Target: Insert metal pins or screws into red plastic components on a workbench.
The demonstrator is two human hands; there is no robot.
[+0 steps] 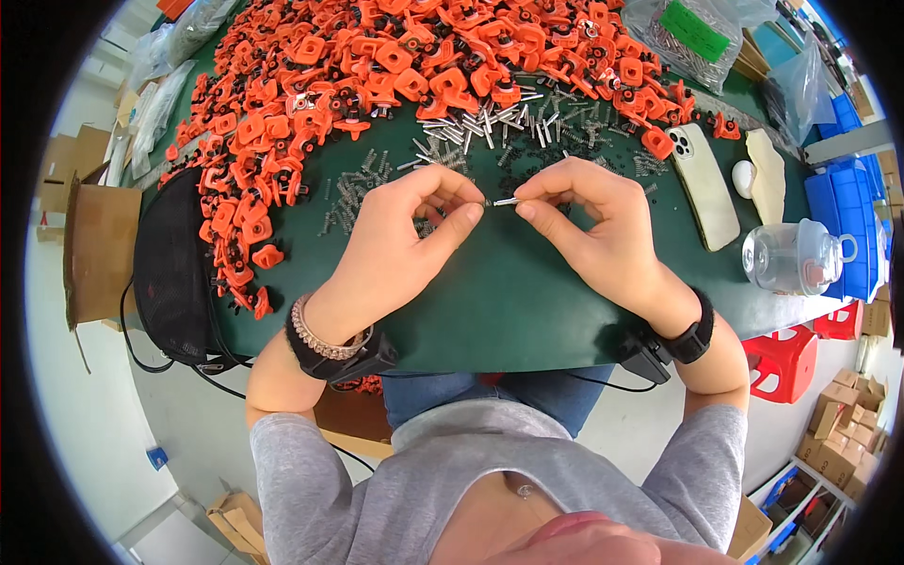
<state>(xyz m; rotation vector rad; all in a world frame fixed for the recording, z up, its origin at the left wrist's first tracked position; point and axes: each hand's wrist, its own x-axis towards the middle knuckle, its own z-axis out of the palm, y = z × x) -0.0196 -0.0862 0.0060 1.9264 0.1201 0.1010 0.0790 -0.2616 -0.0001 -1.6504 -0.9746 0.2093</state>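
Observation:
My left hand (pixel 400 231) and my right hand (pixel 603 226) meet tip to tip above the middle of the green table (pixel 471 311). Between the right thumb and forefinger is a slim silver metal pin (pixel 506 201), pointing left. The left thumb and forefinger pinch a small dark coiled piece (pixel 488 201), which looks like a spring, at the pin's left end; whether the pin is inside it I cannot tell. Just beyond the hands lie loose springs (pixel 350 196), a heap of silver pins (pixel 482 124) and tiny black parts (pixel 539 162).
A big pile of orange and black plastic parts (pixel 391 58) covers the far side and runs down the left. A black case (pixel 169 268) lies at the left edge. To the right are a phone (pixel 704 188), a clear plastic jug (pixel 786 259) and blue bins (pixel 852 226).

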